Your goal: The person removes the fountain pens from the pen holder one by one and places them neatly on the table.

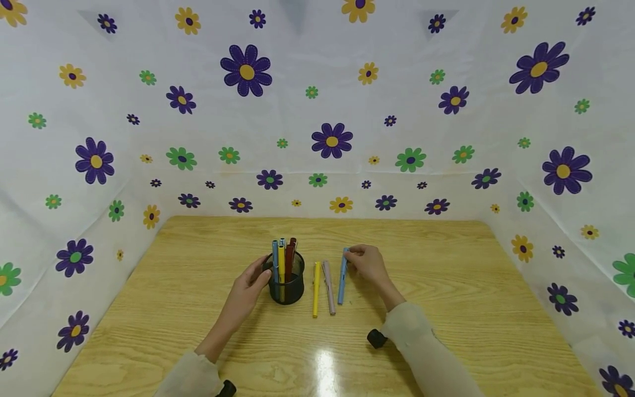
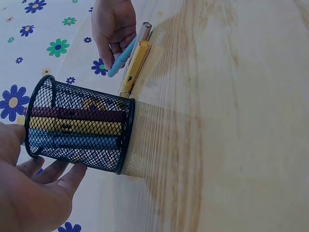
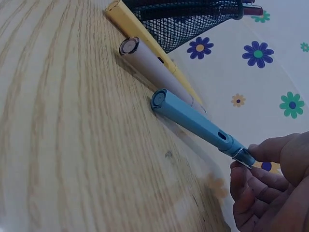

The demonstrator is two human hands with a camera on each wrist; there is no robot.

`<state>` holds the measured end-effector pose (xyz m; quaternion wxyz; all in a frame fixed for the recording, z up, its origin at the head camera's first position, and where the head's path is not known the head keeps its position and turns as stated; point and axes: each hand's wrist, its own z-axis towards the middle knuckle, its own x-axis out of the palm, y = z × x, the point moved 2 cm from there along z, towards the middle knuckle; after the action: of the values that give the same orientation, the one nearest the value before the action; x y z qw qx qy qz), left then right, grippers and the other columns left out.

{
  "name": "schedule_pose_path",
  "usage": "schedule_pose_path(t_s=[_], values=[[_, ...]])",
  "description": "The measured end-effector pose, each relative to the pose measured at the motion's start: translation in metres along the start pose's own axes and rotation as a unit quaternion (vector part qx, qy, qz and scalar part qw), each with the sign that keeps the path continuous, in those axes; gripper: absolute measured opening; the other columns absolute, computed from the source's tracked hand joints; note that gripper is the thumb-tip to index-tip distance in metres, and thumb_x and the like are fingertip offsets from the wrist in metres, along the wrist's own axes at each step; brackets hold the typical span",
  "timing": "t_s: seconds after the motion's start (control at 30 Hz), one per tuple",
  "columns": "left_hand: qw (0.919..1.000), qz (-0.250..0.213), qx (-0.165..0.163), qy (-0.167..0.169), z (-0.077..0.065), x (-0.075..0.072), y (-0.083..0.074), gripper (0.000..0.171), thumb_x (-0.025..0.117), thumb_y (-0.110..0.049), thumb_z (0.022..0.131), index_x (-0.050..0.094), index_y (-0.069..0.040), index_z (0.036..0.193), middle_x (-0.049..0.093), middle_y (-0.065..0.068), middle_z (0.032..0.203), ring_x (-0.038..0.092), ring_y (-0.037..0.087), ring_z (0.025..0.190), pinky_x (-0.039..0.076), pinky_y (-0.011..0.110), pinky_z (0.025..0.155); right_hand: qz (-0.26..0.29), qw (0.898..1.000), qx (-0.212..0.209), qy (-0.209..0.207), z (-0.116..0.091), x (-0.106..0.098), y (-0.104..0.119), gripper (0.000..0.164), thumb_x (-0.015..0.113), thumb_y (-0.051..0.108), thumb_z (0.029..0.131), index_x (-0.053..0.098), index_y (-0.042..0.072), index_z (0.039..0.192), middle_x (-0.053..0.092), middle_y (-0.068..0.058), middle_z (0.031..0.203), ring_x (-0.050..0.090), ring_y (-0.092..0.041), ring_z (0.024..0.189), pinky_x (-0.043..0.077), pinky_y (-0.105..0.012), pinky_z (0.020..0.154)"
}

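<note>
My left hand (image 1: 246,288) holds the side of a black mesh pen cup (image 1: 294,291), thumb near the rim and fingers along the wall in the left wrist view. Blue, yellow and dark red pens (image 1: 281,264) stand upright in the cup. With thumb and fingertips my right hand (image 1: 369,266) pinches the far, clip end of a light blue pen (image 3: 193,121). This pen is right of a lilac pen (image 1: 329,289) and a yellow pen (image 1: 316,291), which lie side by side on the table just right of the cup.
The wooden table (image 1: 446,264) is bordered at the back and both sides by white cloth (image 1: 288,116) printed with flowers. Small black objects (image 1: 376,338) show by both sleeve cuffs.
</note>
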<state>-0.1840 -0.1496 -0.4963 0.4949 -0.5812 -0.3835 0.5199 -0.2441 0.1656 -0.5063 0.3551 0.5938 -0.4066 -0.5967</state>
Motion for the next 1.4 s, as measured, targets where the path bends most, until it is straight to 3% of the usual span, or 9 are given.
schedule_pose_path(t_s=[0.3,0.6,1.0,1.4], values=[[1.0000,0.002,0.001,-0.001,0.000,0.000,0.000,0.061,0.055,-0.034,0.110,0.037,-0.004,0.159,0.043,0.025,0.156,0.040,0.040,0.145,0.039,0.055,0.114,-0.024,1.000,-0.002,0.002,0.001,0.009,0.003,0.027,0.071,0.013,0.098,0.073,-0.009,0.114,0.074,-0.011,0.084,0.065,-0.018,0.071,0.050,-0.024,0.058],[1.0000,-0.006,-0.005,0.000,0.001,0.000,0.001,0.058,0.056,-0.033,0.109,0.039,-0.007,0.159,0.044,0.022,0.156,0.042,0.036,0.145,0.040,0.051,0.114,-0.071,0.997,-0.015,0.007,-0.002,0.014,0.007,0.027,0.069,0.011,0.098,0.072,-0.012,0.112,0.073,-0.012,0.084,0.062,-0.016,0.064,0.048,-0.023,0.054],[1.0000,-0.006,-0.003,0.001,0.001,0.000,0.002,0.058,0.055,-0.031,0.110,0.038,-0.007,0.159,0.043,0.022,0.157,0.041,0.037,0.145,0.040,0.051,0.114,-0.141,0.990,-0.009,0.013,-0.009,0.013,0.011,0.030,0.073,0.018,0.095,0.074,-0.006,0.112,0.076,-0.014,0.098,0.067,-0.021,0.077,0.052,-0.029,0.060],[0.9999,-0.012,-0.005,-0.002,0.001,0.000,0.001,0.059,0.055,-0.031,0.109,0.038,-0.006,0.159,0.045,0.022,0.156,0.044,0.035,0.143,0.041,0.051,0.114,-0.112,0.992,-0.058,-0.003,-0.014,0.016,0.024,0.029,0.069,0.018,0.099,0.074,-0.005,0.115,0.075,-0.017,0.104,0.071,-0.029,0.091,0.061,-0.042,0.075]])
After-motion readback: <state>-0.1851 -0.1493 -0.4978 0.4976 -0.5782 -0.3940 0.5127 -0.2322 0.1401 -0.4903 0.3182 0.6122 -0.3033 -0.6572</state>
